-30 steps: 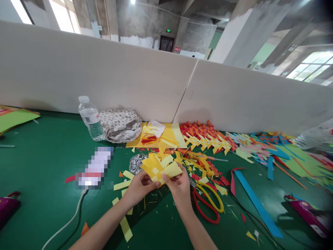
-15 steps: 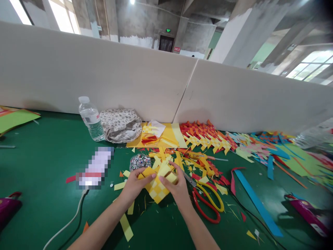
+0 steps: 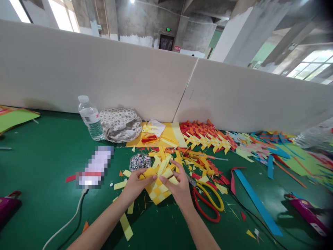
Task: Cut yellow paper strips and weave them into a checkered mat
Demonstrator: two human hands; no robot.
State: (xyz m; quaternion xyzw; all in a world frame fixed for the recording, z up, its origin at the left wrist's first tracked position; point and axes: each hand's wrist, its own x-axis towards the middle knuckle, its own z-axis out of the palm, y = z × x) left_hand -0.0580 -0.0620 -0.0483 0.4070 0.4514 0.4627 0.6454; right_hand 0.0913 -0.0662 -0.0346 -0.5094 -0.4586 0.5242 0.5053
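Observation:
Between my hands is a woven paper piece (image 3: 157,195), checked in deep yellow and pale yellow, with loose strip ends sticking out at its top. My left hand (image 3: 137,184) pinches its left side, thumb on top. My right hand (image 3: 177,182) grips the right side, its thumb pressing near the middle and its fingers around the pale strips. Just right of my right hand lie scissors (image 3: 208,199) with red and yellow handles, their blades partly hidden. A clear bag of googly eyes (image 3: 140,162) sits beyond my left hand.
A phone (image 3: 96,168) with a white cable lies left, near a water bottle (image 3: 90,119) and a patterned cloth bag (image 3: 121,125). Finished red and yellow woven pieces (image 3: 205,135) are piled by the partition (image 3: 104,69). A yellow glue gun (image 3: 199,156) lies among paper scraps.
The pale strips under my right hand have shifted and lie flatter over the weave. Both hands keep nearly the same place and hold.

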